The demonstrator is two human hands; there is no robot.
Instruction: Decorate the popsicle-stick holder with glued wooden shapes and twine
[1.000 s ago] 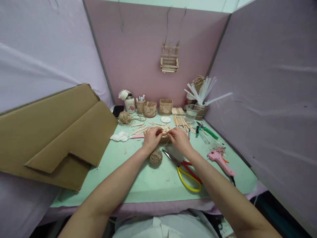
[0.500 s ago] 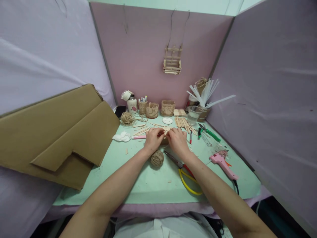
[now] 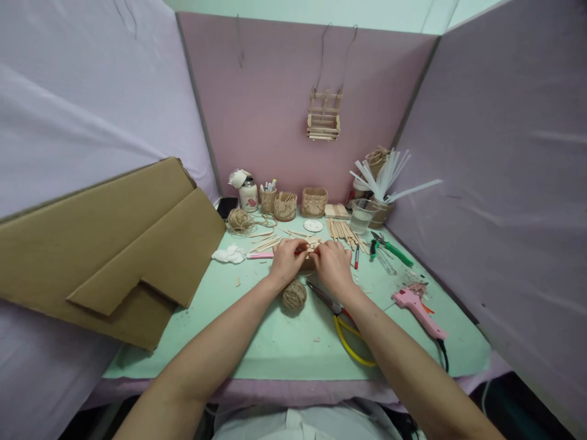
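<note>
Holding both bare arms extended from the lower edge over a pale green table [image 3: 270,354], angled inward to meet mid-table. Arching the left hand [image 3: 288,260] and right hand [image 3: 334,263] toward each other, backs up and fingers bent. Pinching the top of a small brown boxy piece [image 3: 309,266] between thumb and fingers of each hand, keeping it in the gap between them, just beyond a ball of twine [image 3: 294,296].

Hiding most fingertips and the piece's sides behind the hands; cannot tell exactly which part is being gripped. Covering some of the scissors' [image 3: 324,299] handles with the right forearm. Losing both upper arms at the lower edge.

Working among loose wooden sticks [image 3: 342,231], green-handled pliers [image 3: 398,253] and a pink glue gun [image 3: 419,313]. Facing a pink back wall [image 3: 266,110] with a stick-built rack [image 3: 323,125] hanging on it, and sitting between lavender cloth sides [image 3: 504,153], with folded cardboard [image 3: 123,244] leaning at left.
</note>
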